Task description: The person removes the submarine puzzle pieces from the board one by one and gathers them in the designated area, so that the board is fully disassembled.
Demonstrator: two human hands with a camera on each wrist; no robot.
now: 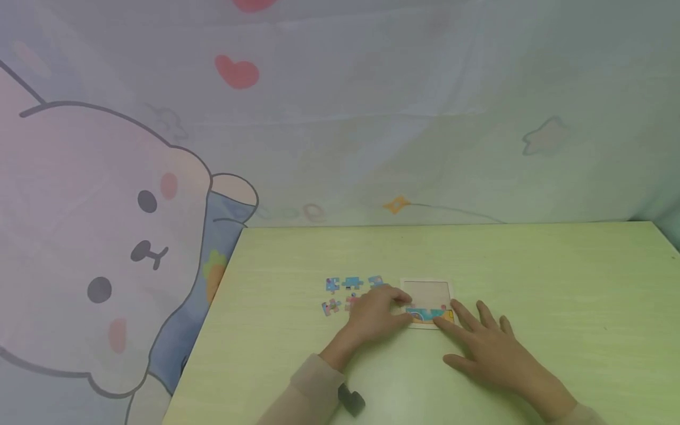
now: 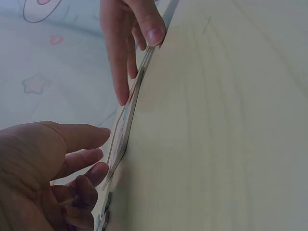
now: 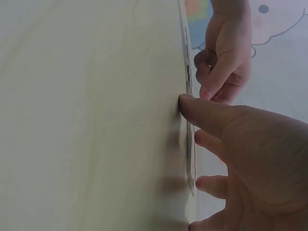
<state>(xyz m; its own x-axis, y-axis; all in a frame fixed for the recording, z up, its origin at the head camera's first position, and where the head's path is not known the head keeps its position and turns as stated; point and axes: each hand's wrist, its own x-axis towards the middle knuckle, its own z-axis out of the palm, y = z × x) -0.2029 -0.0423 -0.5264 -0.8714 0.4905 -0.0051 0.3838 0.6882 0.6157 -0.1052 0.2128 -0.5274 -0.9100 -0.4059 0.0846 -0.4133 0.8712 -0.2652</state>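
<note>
A small wooden puzzle tray [image 1: 427, 280] lies flat on the table, its lower strip filled with teal and orange picture pieces [image 1: 425, 314] and its upper part bare wood. At its left edge is my left hand [image 1: 376, 313], thumb and forefinger apart and bent toward the rim, with no piece visible between them. My right hand [image 1: 486, 348] spreads its fingers over the lower right corner, the forefinger tip on the filled strip. In the right wrist view, the right thumb [image 3: 204, 111] reaches down beside the tray's near edge.
Several loose jigsaw pieces lie left of the tray, among them a blue piece [image 1: 352, 283] and a pink-and-green piece [image 1: 331, 306]. The left hand partly covers another pink piece [image 1: 350, 301]. Behind the pale yellow-green table [image 1: 558, 265] hangs a printed curtain [image 1: 340, 165].
</note>
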